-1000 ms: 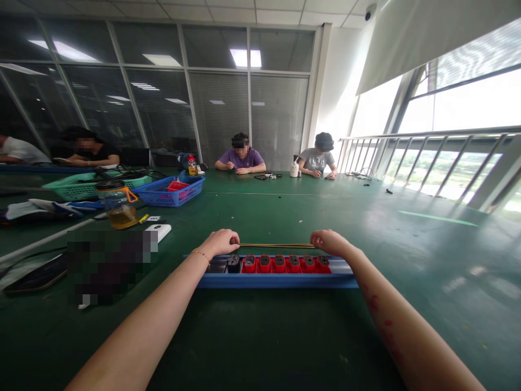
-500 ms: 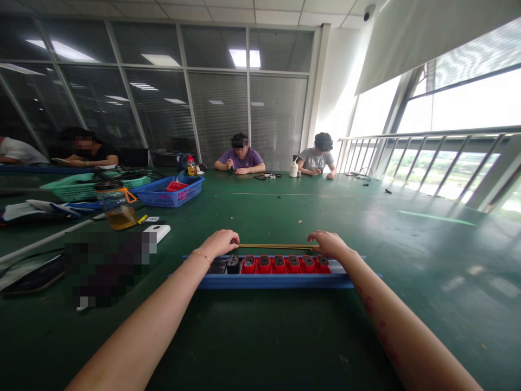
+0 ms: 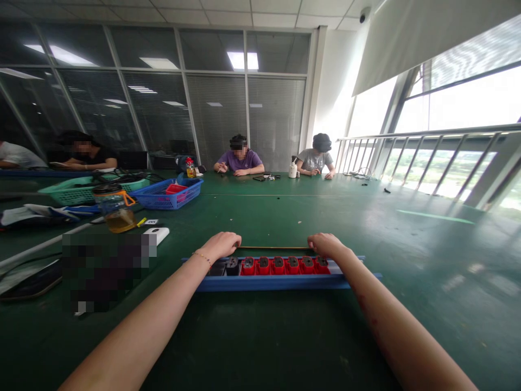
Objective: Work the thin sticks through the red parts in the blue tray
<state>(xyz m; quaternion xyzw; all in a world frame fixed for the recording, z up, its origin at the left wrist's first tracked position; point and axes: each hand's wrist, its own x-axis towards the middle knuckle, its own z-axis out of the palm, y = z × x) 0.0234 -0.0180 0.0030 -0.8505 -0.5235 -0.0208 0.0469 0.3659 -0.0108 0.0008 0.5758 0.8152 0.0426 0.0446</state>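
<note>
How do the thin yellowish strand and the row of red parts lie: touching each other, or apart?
Apart. The head view shows green tabletop between the thin yellowish strand and the red parts.

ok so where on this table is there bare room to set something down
The green table is bare on the near side of the blue tray. Mostly bare too: the stretch between the right hand and the railing, and the middle beyond the thin strip. The left side is crowded with the bottle, blue basket, green basket and white device.
</note>
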